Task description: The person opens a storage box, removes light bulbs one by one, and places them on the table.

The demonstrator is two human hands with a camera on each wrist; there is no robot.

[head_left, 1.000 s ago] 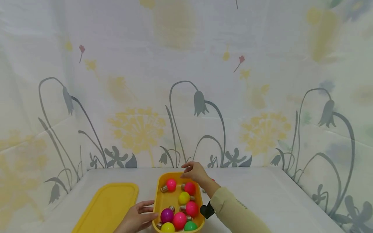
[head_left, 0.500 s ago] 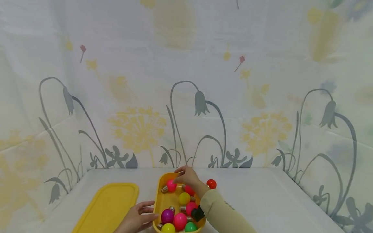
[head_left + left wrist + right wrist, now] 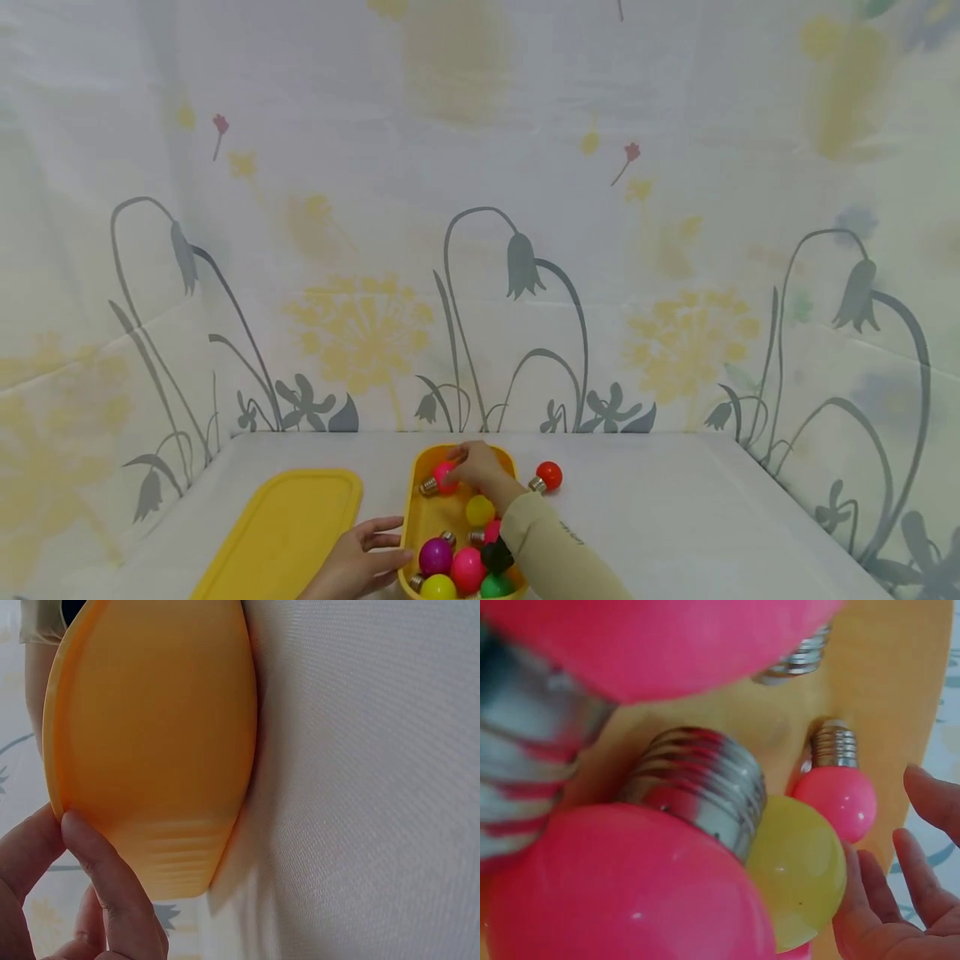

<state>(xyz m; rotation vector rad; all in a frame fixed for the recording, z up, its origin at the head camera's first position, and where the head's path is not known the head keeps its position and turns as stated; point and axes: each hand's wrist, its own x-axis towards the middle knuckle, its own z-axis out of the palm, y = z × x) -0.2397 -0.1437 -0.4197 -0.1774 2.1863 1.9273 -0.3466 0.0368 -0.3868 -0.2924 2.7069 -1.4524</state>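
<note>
A yellow plastic box (image 3: 435,515) with several coloured light bulbs in it stands on the white cloth. My left hand (image 3: 356,560) holds its left rim; the left wrist view shows thumb and finger pinching the box edge (image 3: 56,750). My right hand (image 3: 482,469) reaches into the far end of the box, its fingertips right at a pink bulb (image 3: 445,477). In the right wrist view, thumb and fingers are spread apart, close to that pink bulb (image 3: 841,804) and a yellow bulb (image 3: 799,874). The right forearm hides some bulbs from the head view.
Left of the box lies a flat yellow lid (image 3: 281,533). A red bulb (image 3: 550,476) rests on the cloth (image 3: 660,525) to the right of the box. Purple (image 3: 436,556) and green (image 3: 497,586) bulbs lie at the box's near end. A patterned curtain (image 3: 480,167) hangs behind.
My right hand has moved left and down into the box, toward the pink bulb at the far end. The red bulb on the cloth has come into full view. My left hand stays at the rim.
</note>
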